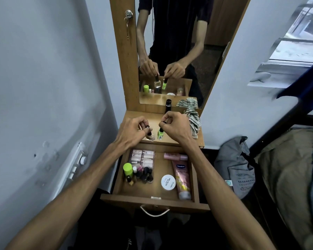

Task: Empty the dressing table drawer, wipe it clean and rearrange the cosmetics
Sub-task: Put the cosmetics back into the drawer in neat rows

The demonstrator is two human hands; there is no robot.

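Note:
The wooden drawer (196, 184) is pulled open below the dressing table top (155, 118). My left hand (132, 132) pinches the black cap of a clear nail polish bottle (150, 136) over the table top. My right hand (175, 126) pinches the cap of a green nail polish bottle (160, 134) beside it. Inside the drawer lie a pink Vaseline tube (182, 178), a white round jar (168, 182), a pink bottle (175, 156), a pack of small tubes (143, 157), a green-capped bottle (127, 169) and several small dark bottles (145, 175).
A striped cloth (193, 121) lies at the table top's right side, next to a tall black bottle (167, 106) by the mirror (170, 51). A grey bag (237, 166) and a bed (287, 168) stand to the right. A wall switch (78, 161) is on the left.

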